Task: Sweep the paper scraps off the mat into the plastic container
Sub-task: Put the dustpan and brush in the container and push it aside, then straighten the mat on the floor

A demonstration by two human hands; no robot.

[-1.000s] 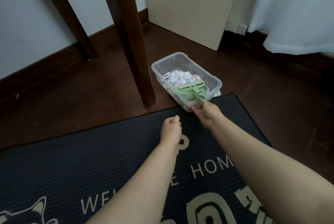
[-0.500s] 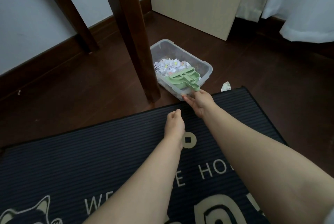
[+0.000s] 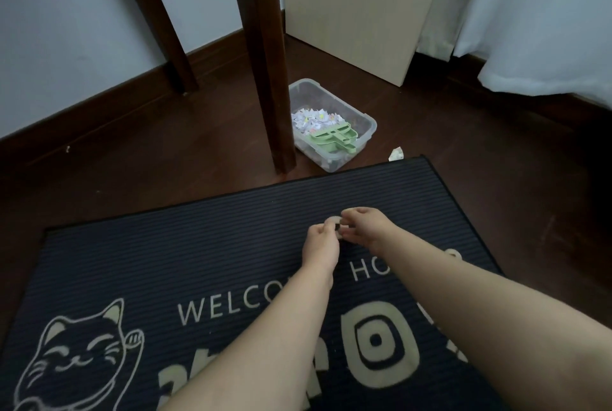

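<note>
Looking down at a dark welcome mat (image 3: 165,261) on a brown wooden floor, with two bare forearms reaching away from the viewer. Both meet over the far middle of the mat: the left grip (image 3: 319,241) and the right grip (image 3: 366,228) have their fingers curled inward, fingertips touching each other. Whether they pinch a small scrap or grasp nothing cannot be told; a pale printed ring on the mat lies right beneath them.

The clear plastic container (image 3: 371,127) sits on the floor just past the mat's far edge, ahead of the grips and well apart from them. Its long axis slants from far left to near right. Inside lie white paper scraps (image 3: 314,119) and a green dustpan (image 3: 334,137). A dark wooden leg (image 3: 265,79) stands just left of it.

One stray scrap (image 3: 396,154) lies on the floor beside the mat's far right corner, to the right of the container. The right grip is the nearer one, so it probably suits that pickup.
</note>
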